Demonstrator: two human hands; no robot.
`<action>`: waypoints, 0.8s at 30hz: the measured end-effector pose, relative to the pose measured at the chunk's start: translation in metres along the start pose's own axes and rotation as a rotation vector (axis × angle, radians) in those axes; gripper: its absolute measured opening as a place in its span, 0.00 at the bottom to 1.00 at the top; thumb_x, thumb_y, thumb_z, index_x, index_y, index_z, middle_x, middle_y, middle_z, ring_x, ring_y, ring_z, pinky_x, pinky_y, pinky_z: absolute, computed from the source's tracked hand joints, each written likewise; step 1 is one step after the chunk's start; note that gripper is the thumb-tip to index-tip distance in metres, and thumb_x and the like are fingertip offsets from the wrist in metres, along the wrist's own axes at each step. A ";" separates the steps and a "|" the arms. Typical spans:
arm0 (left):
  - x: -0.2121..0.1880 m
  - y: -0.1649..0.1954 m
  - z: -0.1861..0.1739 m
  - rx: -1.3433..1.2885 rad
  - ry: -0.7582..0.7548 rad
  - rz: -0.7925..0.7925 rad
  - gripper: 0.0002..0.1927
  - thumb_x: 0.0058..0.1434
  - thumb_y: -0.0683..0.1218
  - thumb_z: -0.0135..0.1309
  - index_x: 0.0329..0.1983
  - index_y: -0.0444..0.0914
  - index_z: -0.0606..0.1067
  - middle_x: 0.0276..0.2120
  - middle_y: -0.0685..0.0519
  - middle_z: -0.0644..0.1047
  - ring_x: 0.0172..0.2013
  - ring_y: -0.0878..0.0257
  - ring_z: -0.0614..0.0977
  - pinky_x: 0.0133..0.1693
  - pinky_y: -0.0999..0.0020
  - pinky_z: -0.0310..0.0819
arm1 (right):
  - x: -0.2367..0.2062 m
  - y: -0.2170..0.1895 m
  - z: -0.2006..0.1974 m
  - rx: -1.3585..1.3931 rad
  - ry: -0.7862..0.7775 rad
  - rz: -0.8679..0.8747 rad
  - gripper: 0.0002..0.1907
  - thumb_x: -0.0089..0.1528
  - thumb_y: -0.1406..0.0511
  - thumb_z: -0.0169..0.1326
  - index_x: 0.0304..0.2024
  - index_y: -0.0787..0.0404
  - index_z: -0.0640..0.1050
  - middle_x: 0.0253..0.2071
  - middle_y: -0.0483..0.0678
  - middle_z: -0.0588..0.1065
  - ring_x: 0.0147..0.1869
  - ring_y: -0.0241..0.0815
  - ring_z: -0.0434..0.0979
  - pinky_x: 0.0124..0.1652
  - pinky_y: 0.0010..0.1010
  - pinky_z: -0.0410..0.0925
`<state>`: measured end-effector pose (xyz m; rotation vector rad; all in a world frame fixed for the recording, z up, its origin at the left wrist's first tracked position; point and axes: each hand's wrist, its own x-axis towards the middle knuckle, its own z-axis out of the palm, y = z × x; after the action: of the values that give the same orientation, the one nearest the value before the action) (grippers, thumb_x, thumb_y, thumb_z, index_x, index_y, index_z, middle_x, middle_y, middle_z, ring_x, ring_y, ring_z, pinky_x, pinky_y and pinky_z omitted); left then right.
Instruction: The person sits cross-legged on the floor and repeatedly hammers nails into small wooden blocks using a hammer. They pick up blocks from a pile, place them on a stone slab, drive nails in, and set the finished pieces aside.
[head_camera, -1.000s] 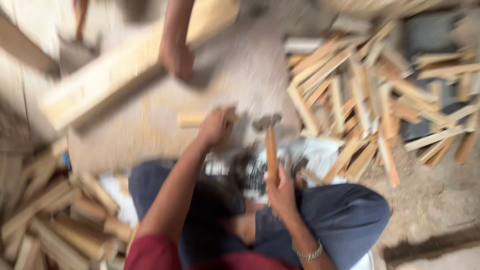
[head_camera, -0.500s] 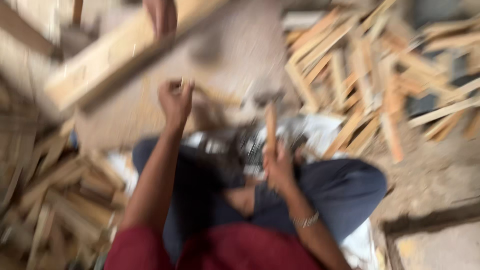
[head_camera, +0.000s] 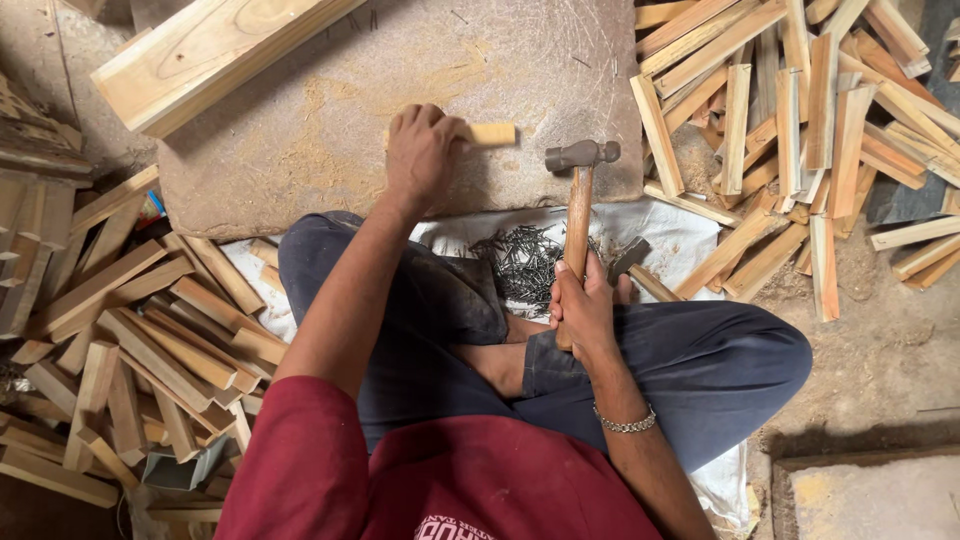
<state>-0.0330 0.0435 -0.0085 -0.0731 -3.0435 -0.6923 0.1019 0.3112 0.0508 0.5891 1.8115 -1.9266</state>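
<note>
1. Looking down from the head camera, I see my left hand (head_camera: 425, 150) reaching forward over a flat grey stone slab (head_camera: 330, 120) dusted with pale sawdust. Its fingers are curled down and pressed together on one end of a small wooden block (head_camera: 488, 133), which lies flat on the slab, the far end poking out to the right.

2. My right hand (head_camera: 583, 305) is wrapped tightly around the lower part of a hammer (head_camera: 578, 215). All fingers are closed on the smooth, brownish wooden handle, and the dark metal head stands upright just right of the block and apart from it. I judge this to be a ready grip, head raised near the piece.

3. Between my crossed legs in dark blue trousers lies a heap of thin dark nails (head_camera: 522, 262) on a white woven sheet (head_camera: 680, 240), within easy reach of either hand.

4. A second hammer (head_camera: 632, 265) lies on the sheet just beside my right hand.

5. A thick pale plank (head_camera: 200, 60) with visible grain runs diagonally across the slab's upper left corner.

6. Rough-cut short wooden slats (head_camera: 800, 120) lie piled at my right, and more slats (head_camera: 140, 340) are stacked at my left, all light-coloured and straight-edged.
</note>
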 end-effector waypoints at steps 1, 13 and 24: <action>0.003 -0.002 0.005 -0.023 0.027 -0.032 0.08 0.69 0.50 0.57 0.44 0.44 0.82 0.41 0.52 0.77 0.45 0.57 0.72 0.51 0.59 0.67 | 0.001 0.001 -0.001 -0.007 0.001 0.001 0.07 0.69 0.64 0.49 0.45 0.59 0.67 0.22 0.42 0.67 0.17 0.29 0.63 0.14 0.23 0.60; -0.099 0.080 0.078 -0.118 -0.355 0.347 0.22 0.49 0.53 0.66 0.39 0.35 0.77 0.39 0.41 0.77 0.45 0.45 0.79 0.43 0.51 0.76 | 0.002 0.001 0.006 -0.020 0.013 0.020 0.07 0.68 0.64 0.49 0.45 0.58 0.67 0.22 0.42 0.66 0.17 0.30 0.63 0.15 0.23 0.60; -0.103 0.076 0.089 -0.288 -0.275 0.303 0.05 0.56 0.47 0.60 0.32 0.41 0.79 0.34 0.48 0.78 0.42 0.49 0.81 0.45 0.53 0.74 | 0.001 -0.002 0.013 -0.030 0.009 0.019 0.08 0.68 0.63 0.50 0.45 0.59 0.67 0.23 0.42 0.66 0.17 0.30 0.63 0.15 0.23 0.61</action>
<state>0.0732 0.1460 -0.0585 -0.6703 -3.0435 -1.1675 0.1000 0.2981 0.0526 0.6041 1.8309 -1.8845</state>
